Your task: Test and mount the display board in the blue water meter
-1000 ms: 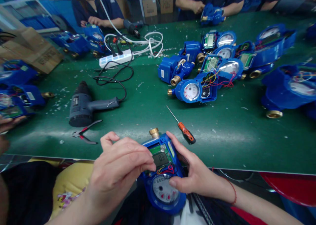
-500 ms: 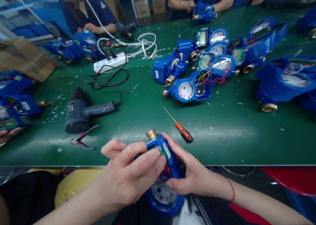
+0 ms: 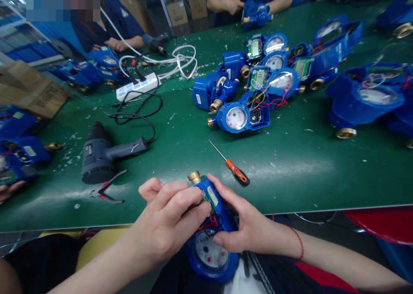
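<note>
A blue water meter (image 3: 211, 251) with a brass fitting at its top and a round dial at its bottom rests at the near table edge, over my lap. My right hand (image 3: 250, 227) grips its right side, fingers wrapped round the housing. My left hand (image 3: 167, 223) lies over the open electronics compartment, fingertips pressed on the green circuit board and covering it. Red wires show just below those fingertips. An orange-handled screwdriver (image 3: 235, 171) lies on the green table (image 3: 290, 169) just beyond my right hand.
A grey heat gun (image 3: 100, 154) and red-handled pliers (image 3: 106, 188) lie to the left. A white power strip (image 3: 138, 87) with cables sits farther back. Several open blue meters (image 3: 245, 115) cluster at centre right. Other people's hands work at the far and left edges.
My left hand has slid across the meter's open compartment, now hiding the display that showed a second ago. The meter has tilted slightly; the view has shifted a little.
</note>
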The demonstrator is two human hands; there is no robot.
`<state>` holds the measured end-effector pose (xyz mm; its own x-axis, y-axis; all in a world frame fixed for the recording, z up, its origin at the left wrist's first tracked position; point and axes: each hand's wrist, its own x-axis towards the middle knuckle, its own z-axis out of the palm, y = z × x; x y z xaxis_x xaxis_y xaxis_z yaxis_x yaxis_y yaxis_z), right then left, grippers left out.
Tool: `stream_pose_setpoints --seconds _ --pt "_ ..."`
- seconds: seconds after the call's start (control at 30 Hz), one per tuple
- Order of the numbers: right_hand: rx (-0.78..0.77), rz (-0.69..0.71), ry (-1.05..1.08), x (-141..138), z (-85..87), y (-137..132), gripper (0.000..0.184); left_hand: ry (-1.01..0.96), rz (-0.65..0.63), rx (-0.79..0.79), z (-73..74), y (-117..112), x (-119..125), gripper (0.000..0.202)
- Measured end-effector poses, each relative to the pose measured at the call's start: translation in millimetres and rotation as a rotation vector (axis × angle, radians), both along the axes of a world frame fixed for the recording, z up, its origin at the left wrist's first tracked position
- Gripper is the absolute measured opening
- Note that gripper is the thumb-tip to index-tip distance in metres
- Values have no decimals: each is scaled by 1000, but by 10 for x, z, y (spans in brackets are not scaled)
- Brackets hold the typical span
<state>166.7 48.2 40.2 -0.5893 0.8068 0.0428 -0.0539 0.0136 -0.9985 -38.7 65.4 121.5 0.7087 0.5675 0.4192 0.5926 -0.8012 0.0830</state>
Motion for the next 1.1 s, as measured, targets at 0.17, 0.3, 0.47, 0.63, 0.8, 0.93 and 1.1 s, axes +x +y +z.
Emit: stream_pose_setpoints --seconds 0.17,0.3,0.47,0.63,0.8,0.93,1.1 --pt "-4 -4 26 -11 -4 -10 103 -33 59 -55 -61 -4 51 18" --pt "-1 -10 38 -11 -9 -10 103 -164 103 -200 -80 -26 74 22" --pt "-143 13 84 13 -27 -17 103 -274 213 -199 32 -178 -31 22" --pt "-242 25 177 26 -66 -23 104 -528 386 -248 31 -314 -57 14" --pt "-271 42 267 44 -133 -7 100 -580 347 -287 -90 -391 -15 24" --pt "-330 74 340 66 -178 18 100 -645 364 -246 -204 -461 -21 16" --pt "-367 37 384 48 -195 17 101 -844 574 -408 -495 -516 40 69"
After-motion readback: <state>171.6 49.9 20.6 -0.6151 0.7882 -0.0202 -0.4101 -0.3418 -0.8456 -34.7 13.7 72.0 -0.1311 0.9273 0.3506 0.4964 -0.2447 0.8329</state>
